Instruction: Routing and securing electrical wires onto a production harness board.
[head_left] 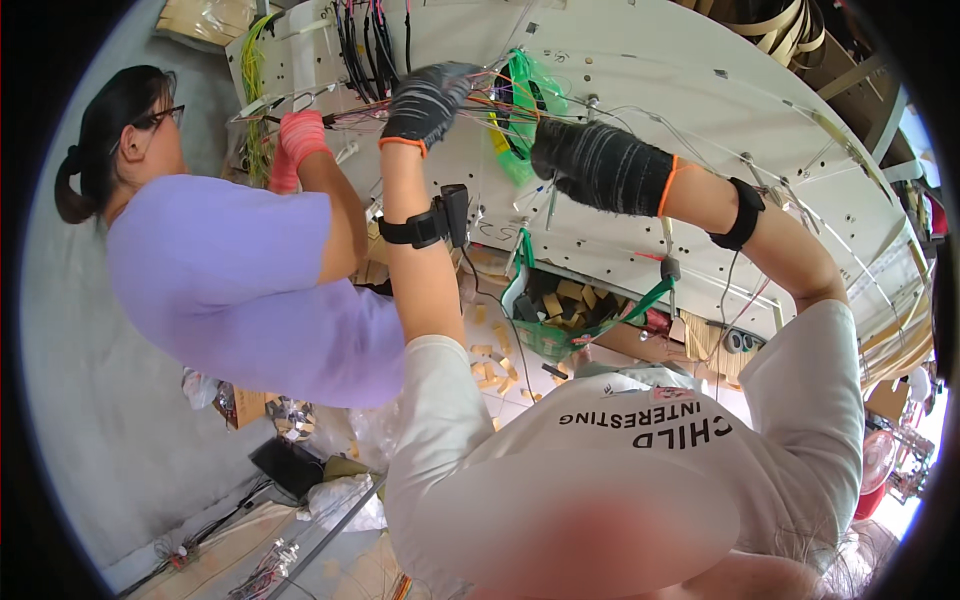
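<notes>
My left hand [430,105], in a black and grey knit glove with an orange cuff, closes over a bundle of thin coloured wires [490,103] on the large pale board [620,60]. Its fingertips are slightly blurred. My right hand [605,168], gloved alike, is curled just right of a bright green translucent wrap [520,120] with dark coils in it. Whatever its fingers hold is hidden. To the left, a co-worker's pink-gloved hand [302,138] is at the same wire bundle.
Pegs such as this metal post [592,102] stand up from the board. Black cables [365,50] and yellow-green wires [252,60] lie along its far left. Below its near edge hangs a green-edged bag [560,335] of small blocks. The co-worker in purple [220,240] stands close on my left.
</notes>
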